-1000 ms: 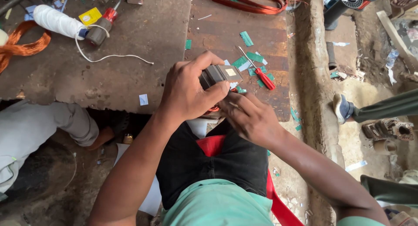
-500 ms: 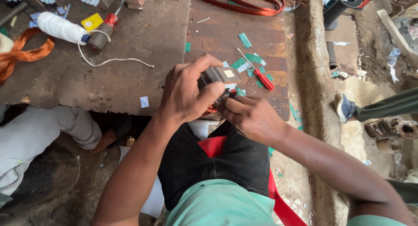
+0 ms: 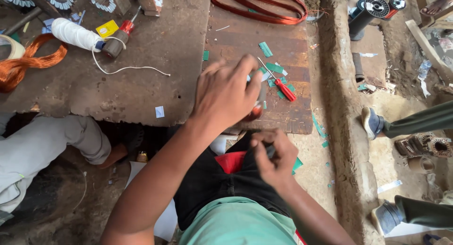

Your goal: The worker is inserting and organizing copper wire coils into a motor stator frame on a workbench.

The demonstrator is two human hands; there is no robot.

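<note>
A small grey part [image 3: 261, 91], mostly hidden, is held over the near edge of the table [image 3: 141, 84] in the closed grip of the left hand [image 3: 226, 91]. The right hand [image 3: 271, 155], nearer above the lap, is pinched on something too hidden to name. A red screwdriver [image 3: 284, 89] and green paper scraps [image 3: 273, 68] lie just right. Progress cannot be judged; the part remains in hand.

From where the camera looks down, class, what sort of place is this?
Probably a motor rewinding workshop: copper wire coils on a worn bench, a red screwdriver, and motor parts on the ground.
</note>
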